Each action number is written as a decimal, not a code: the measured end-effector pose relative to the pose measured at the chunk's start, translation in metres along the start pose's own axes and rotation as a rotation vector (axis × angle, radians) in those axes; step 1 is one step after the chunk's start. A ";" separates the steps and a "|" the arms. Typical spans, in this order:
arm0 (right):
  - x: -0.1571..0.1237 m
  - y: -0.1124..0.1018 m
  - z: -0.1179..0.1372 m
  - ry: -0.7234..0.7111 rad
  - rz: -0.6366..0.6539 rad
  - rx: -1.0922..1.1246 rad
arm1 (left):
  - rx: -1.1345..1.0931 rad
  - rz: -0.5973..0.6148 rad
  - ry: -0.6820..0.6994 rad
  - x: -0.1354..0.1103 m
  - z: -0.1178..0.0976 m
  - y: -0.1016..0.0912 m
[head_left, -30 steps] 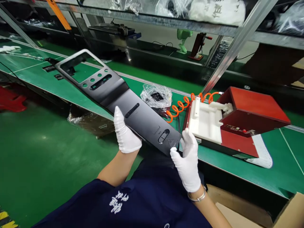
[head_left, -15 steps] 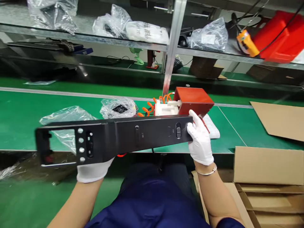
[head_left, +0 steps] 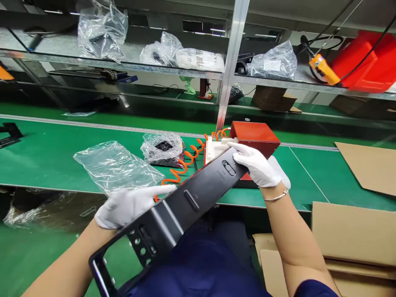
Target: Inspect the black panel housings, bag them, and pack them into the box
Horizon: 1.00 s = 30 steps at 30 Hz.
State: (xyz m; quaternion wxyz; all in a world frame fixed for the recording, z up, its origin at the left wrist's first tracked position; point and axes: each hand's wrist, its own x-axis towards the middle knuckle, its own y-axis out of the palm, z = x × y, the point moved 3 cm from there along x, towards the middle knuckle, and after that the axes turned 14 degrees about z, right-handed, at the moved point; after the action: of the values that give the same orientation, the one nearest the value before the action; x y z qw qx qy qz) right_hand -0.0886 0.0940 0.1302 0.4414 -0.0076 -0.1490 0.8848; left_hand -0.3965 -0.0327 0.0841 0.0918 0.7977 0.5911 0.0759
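Observation:
A long black plastic panel [head_left: 173, 210] with slots, round holes and a window at its near end runs slantwise from my lap up to the red box. My right hand [head_left: 256, 167], in a white glove, grips the panel's far end next to the white fixture [head_left: 213, 149] on the red box [head_left: 255, 136]. My left hand [head_left: 130, 204], also gloved, lies along the panel's left edge with its fingers stretched out, steadying it.
On the green conveyor belt [head_left: 46, 152] lie an empty clear plastic bag [head_left: 114, 165] and a bag with a black part [head_left: 162, 148]. An orange coiled hose [head_left: 185, 163] leads to the red box. Cardboard boxes [head_left: 349, 239] stand at my right. Shelves above hold bagged parts.
The panel has swung from lying level across my front to slanting, with its window end down at my lap and its far end at the white fixture. My left hand has shifted along its edge.

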 end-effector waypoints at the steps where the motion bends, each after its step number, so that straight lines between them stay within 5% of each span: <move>1: 0.006 -0.001 -0.003 0.013 0.020 -0.013 | -0.002 0.117 -0.100 0.001 0.000 0.011; 4: 0.023 -0.004 -0.014 0.068 0.038 -0.006 | -0.080 0.183 -0.262 0.000 0.003 0.029; 7: 0.037 -0.007 -0.020 0.098 0.033 0.032 | -0.031 0.078 -0.261 -0.006 0.002 0.027; 10: 0.043 -0.008 -0.017 0.045 0.038 0.026 | 0.101 0.156 -0.221 -0.011 -0.005 0.023; 12: 0.035 -0.007 -0.012 -0.021 -0.089 -0.035 | 0.089 0.178 -0.190 -0.013 -0.009 0.023; 16: -0.023 0.015 -0.010 -0.111 -0.506 -0.158 | -0.033 0.030 -0.078 -0.011 -0.009 0.032; 17: -0.039 0.028 -0.015 -0.082 -0.480 -0.096 | -0.066 0.000 -0.045 -0.008 -0.006 0.039; 20: -0.076 0.080 -0.029 0.039 -0.054 0.159 | -0.117 -0.060 0.026 0.003 0.007 0.069; 22: -0.090 0.098 -0.031 0.099 -0.028 0.213 | -0.155 -0.089 0.065 0.009 0.021 0.094; 26: -0.098 0.096 -0.028 0.143 -0.091 0.314 | -0.291 -0.030 0.100 0.013 0.052 0.135; 30: -0.116 0.077 -0.027 0.087 -0.040 0.324 | -0.464 0.251 0.009 0.006 0.077 0.157</move>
State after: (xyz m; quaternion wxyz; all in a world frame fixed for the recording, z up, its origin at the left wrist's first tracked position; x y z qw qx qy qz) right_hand -0.0740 -0.0335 0.0698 0.4603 0.0282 0.0145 0.8872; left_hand -0.2315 -0.0759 0.0460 0.2595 0.8220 0.4549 0.2238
